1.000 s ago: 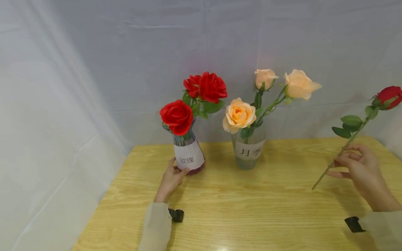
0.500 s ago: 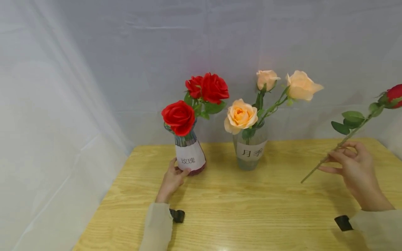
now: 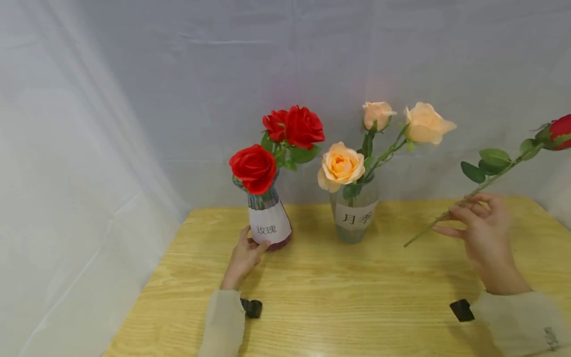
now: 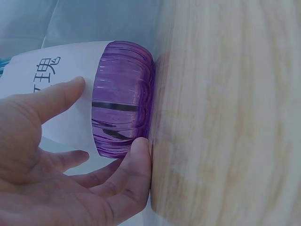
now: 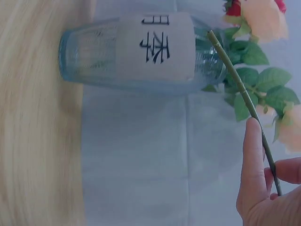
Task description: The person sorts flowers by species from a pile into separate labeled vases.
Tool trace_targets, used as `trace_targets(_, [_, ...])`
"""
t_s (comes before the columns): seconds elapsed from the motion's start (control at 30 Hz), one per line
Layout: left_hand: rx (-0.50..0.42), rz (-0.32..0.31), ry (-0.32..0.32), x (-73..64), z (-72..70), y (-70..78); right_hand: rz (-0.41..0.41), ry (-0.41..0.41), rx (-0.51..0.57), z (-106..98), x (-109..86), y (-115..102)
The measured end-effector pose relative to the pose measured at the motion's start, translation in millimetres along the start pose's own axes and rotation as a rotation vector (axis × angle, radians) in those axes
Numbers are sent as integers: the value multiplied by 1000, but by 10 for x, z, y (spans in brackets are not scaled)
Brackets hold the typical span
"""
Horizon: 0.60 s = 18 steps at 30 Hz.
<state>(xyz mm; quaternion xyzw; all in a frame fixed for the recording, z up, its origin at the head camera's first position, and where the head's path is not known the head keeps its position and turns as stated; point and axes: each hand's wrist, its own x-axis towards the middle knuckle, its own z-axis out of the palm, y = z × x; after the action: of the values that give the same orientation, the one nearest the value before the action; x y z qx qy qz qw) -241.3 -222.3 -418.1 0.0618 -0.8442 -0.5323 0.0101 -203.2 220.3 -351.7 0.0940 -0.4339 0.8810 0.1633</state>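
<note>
My left hand [image 3: 243, 257] holds a vase [image 3: 270, 218] low down; it has a white paper label and a purple base. In the left wrist view the thumb [image 4: 66, 96] lies on the label, with other fingers by the purple glass. Several red roses [image 3: 253, 168] stand in this vase. Out to the right, my right hand [image 3: 488, 238] pinches the stem of a single red rose [image 3: 499, 172], tilted with its bloom up to the right. The bloom is partly cut off by the frame edge. The bare stem end [image 5: 225, 59] points left.
A clear glass vase [image 3: 351, 233] with a white label stands between the hands, holding peach roses [image 3: 341, 166]. Both vases are on a wooden table [image 3: 339, 307]. Behind hangs a pale cloth [image 3: 214, 99].
My right hand has moved left with the red rose, and its stem has tilted closer to level. The left hand stays at its vase.
</note>
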Motion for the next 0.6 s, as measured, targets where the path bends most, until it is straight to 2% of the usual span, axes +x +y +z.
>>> trace_targets(0.2, [6,-4,-9,-5,1,-5,-41,10,43,220,-44,73])
trace_targets(0.3, [10,-3,-6,-4,-1,-3,-60,21,32,333,-60,107])
trace_targets(0.6, [5,2,-6,-1,-9,-11,-114,119,-11,652,-83,236])
